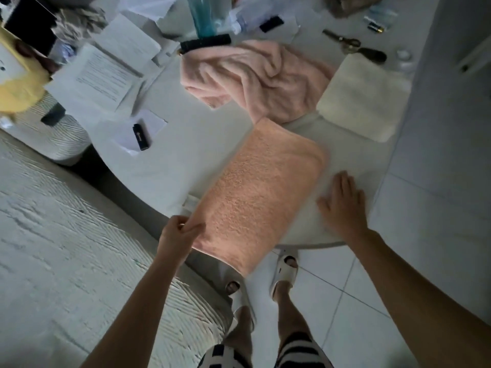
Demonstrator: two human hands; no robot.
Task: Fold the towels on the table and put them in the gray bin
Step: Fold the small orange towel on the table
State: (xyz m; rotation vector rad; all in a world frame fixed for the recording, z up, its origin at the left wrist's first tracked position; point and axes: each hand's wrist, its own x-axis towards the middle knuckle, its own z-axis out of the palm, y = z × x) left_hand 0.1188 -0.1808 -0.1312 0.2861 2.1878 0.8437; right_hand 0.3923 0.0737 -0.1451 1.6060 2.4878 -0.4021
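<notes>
A peach towel (255, 192) lies flat and folded over the near edge of the white table (186, 155), its near end hanging off. My left hand (180, 235) pinches the towel's near left corner. My right hand (342, 205) rests flat with fingers spread on the table just right of the towel, not touching it. A crumpled pale pink towel (255, 78) lies behind the peach one. A cream towel (364, 96), folded into a square, sits at the back right. No gray bin shows in the view.
Papers (95, 78), a small black device (142, 136), a black comb (206, 42), scissors (353, 46) and a teal bottle (204, 14) crowd the table's far side. A ribbed white rug (66, 248) lies left. My slippered feet (284, 269) stand on the tiled floor.
</notes>
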